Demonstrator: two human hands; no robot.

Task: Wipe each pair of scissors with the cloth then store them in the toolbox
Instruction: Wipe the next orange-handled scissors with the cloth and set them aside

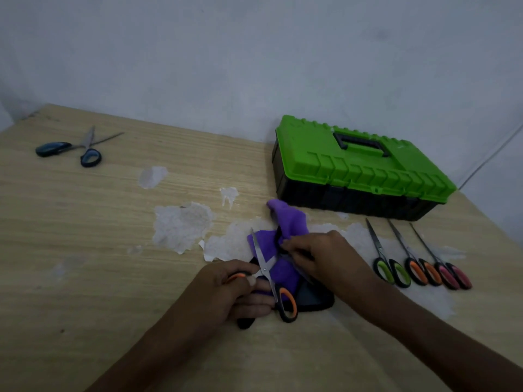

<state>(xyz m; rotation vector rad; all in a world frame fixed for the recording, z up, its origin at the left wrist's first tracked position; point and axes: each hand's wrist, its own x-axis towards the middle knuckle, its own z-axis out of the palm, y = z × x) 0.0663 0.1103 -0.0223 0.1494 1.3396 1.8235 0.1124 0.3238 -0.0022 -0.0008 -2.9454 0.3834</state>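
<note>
Purple cloth [288, 222] pinched in your right hand [319, 256]; left hand [226, 292] grips orange scissors [266, 268], blades apart on it, before the closed toolbox [359, 165]. Exposed edge could nick fingers or snag.

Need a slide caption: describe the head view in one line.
Left hand holds open orange-handled scissors while right hand grips the purple cloth against them, closed green toolbox behind.

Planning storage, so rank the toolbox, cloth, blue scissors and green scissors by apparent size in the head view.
1. Toolbox, clearly largest.
2. Cloth, though bunched and partly covered.
3. Blue scissors and green scissors: these look alike. The blue pair lies open and farther from the camera, so I leave them unranked.
</note>
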